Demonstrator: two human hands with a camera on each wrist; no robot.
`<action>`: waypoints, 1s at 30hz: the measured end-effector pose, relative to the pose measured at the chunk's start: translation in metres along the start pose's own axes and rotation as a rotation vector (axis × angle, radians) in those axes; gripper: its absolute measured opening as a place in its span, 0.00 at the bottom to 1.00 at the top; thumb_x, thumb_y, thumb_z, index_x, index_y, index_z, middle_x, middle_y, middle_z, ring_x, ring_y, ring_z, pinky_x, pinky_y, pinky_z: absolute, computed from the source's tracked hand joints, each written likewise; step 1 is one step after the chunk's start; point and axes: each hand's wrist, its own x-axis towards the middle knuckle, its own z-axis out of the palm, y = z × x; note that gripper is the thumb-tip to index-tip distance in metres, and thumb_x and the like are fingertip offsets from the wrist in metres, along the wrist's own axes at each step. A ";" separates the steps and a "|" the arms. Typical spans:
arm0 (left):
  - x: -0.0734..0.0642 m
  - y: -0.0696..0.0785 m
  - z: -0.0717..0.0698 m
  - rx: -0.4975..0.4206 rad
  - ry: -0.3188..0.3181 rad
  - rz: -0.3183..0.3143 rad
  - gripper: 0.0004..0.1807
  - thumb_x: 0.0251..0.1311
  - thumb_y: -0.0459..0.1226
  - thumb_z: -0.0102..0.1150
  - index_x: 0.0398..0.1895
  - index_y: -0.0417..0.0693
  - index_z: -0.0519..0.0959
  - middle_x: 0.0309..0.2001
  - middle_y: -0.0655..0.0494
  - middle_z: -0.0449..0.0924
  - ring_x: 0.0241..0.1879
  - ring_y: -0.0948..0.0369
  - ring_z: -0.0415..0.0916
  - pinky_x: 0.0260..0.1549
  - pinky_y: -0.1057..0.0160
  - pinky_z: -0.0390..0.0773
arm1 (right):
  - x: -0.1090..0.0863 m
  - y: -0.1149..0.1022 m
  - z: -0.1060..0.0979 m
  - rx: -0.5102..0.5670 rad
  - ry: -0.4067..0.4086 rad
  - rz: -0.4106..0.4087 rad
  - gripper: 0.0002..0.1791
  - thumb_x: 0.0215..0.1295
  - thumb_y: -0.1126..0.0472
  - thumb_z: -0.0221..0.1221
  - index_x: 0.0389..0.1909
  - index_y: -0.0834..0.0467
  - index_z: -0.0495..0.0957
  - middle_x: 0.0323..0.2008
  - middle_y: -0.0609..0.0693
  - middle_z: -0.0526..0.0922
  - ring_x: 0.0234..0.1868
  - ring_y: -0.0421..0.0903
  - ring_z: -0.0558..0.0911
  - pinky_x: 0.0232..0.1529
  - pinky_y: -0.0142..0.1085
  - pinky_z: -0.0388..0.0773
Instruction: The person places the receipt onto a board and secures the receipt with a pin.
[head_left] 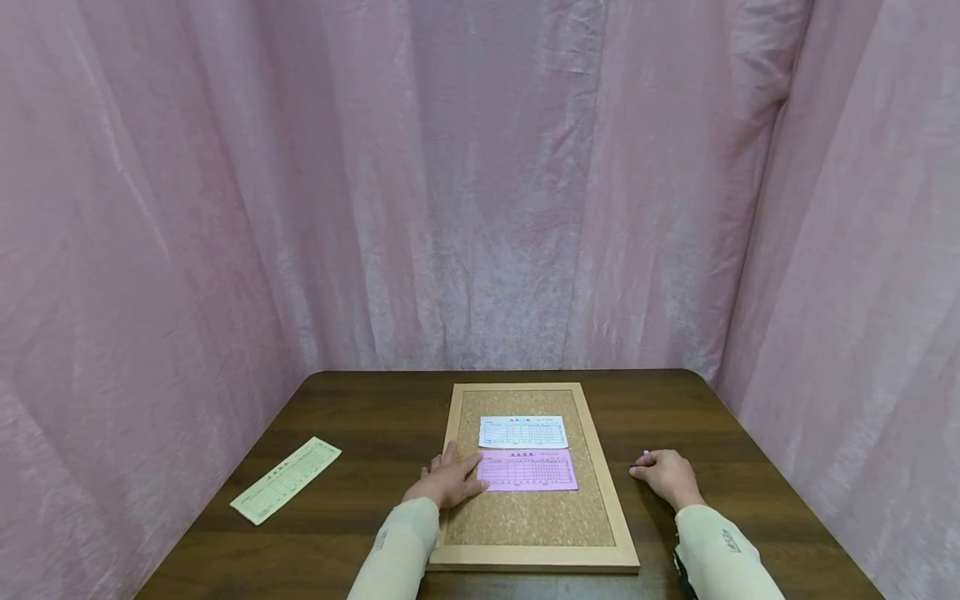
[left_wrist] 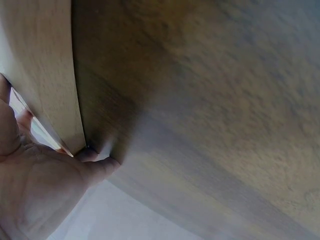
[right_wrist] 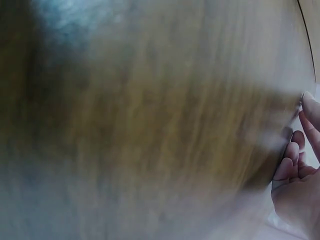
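Note:
A cork board [head_left: 532,525] with a light wooden frame lies on the table. On its cork are a white printed slip [head_left: 522,432] and, just below it, a purple printed slip [head_left: 527,471]. My left hand [head_left: 444,482] rests across the board's left edge, thumb and index finger at the purple slip's left side; other fingers reach past the frame [left_wrist: 47,70] in the left wrist view. Right of the board, my right hand [head_left: 667,477] is low at the table with bent fingers. Tiny purple and dark bits show at its fingertips; whether it pinches one is unclear.
A pale green printed slip [head_left: 287,481] lies slantwise on the left of the brown wooden table [head_left: 375,425]. Pink curtains [head_left: 495,208] hang behind the table and along both sides.

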 end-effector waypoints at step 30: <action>0.005 -0.003 0.003 0.025 -0.002 0.001 0.33 0.68 0.53 0.57 0.74 0.55 0.67 0.77 0.33 0.42 0.71 0.29 0.46 0.64 0.28 0.48 | -0.001 -0.005 0.002 -0.020 0.022 0.043 0.07 0.63 0.58 0.65 0.31 0.57 0.87 0.36 0.55 0.87 0.39 0.60 0.83 0.42 0.55 0.75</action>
